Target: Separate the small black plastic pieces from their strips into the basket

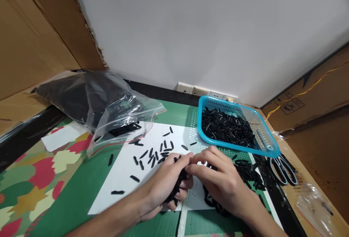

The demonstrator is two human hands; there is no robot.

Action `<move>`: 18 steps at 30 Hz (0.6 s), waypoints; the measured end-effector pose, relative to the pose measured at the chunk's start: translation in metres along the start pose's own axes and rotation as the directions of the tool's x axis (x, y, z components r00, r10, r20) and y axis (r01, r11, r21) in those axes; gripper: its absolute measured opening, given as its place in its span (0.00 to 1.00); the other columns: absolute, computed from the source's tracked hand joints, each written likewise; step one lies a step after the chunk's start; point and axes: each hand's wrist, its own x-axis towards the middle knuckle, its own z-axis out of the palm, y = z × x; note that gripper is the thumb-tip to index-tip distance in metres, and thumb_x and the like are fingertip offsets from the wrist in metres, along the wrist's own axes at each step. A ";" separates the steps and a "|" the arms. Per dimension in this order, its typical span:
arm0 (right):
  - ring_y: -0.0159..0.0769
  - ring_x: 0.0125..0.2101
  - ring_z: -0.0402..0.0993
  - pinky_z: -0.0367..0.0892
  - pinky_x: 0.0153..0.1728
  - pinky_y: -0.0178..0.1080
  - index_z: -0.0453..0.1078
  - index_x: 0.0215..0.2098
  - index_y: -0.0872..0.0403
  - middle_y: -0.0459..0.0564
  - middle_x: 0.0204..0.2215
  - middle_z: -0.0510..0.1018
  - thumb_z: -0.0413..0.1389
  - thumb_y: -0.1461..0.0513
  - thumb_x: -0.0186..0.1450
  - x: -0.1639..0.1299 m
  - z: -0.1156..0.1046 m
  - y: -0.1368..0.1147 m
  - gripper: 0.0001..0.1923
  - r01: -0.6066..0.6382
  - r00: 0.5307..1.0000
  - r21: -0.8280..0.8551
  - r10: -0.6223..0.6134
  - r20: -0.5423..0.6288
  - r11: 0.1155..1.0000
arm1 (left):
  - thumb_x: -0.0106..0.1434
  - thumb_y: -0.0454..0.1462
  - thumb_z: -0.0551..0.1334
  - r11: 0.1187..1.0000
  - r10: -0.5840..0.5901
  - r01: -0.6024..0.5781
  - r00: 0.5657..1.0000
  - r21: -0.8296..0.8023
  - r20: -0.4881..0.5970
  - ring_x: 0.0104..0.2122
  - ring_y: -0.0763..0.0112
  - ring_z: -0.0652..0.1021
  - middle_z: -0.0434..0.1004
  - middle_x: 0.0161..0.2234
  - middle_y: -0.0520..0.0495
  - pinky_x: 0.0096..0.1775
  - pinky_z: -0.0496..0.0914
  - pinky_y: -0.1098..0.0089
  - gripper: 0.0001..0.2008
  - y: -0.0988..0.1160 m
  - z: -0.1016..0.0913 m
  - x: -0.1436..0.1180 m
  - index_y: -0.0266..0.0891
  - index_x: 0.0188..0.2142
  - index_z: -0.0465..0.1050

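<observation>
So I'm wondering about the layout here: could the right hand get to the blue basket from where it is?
Probably yes. The right hand sits just in front of the blue basket, whose top is open. Only loose black pieces lie between them, nothing standing. The scissors lie off to the side.

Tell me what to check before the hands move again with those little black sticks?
1. Left hand has a grip on a bunch of black sticks: ok.
2. Right hand fingertips meet the left: ok.
3. Blue basket has room: ok.
4. Loose sticks lie on the white sheet: ok.
5. Scissors lie apart from the hands: ok.
6. Whether the right hand pinches a stick: cannot tell.
</observation>
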 end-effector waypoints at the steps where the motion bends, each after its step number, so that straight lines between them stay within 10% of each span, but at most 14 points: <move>1: 0.39 0.38 0.70 0.68 0.38 0.40 0.76 0.48 0.54 0.54 0.43 0.82 0.53 0.73 0.74 0.000 0.000 0.001 0.14 -0.002 1.000 -0.005 0.002 0.015 1.000 | 0.64 0.66 0.60 1.000 0.001 -0.001 1.000 0.031 -0.001 0.18 0.82 0.56 0.60 0.23 0.62 0.18 0.47 0.82 0.29 0.000 0.000 0.000 0.48 0.42 0.56; 8: 0.38 0.37 0.70 0.67 0.38 0.40 0.73 0.47 0.55 0.52 0.40 0.80 0.53 0.71 0.75 -0.005 0.001 0.002 0.09 -0.038 0.998 0.095 0.042 -0.040 0.995 | 0.62 0.68 0.60 0.995 0.020 -0.019 1.000 0.093 -0.007 0.19 0.81 0.56 0.61 0.23 0.61 0.17 0.48 0.82 0.31 -0.001 0.000 0.002 0.47 0.43 0.57; 18: 0.36 0.39 0.71 0.66 0.42 0.38 0.66 0.41 0.50 0.47 0.39 0.74 0.50 0.64 0.79 -0.002 -0.007 0.001 0.08 -0.436 0.897 0.347 0.433 0.090 0.830 | 0.65 0.64 0.61 0.980 0.195 -0.197 0.972 0.006 0.132 0.18 0.82 0.53 0.56 0.22 0.60 0.17 0.46 0.81 0.30 0.004 -0.004 -0.001 0.43 0.29 0.56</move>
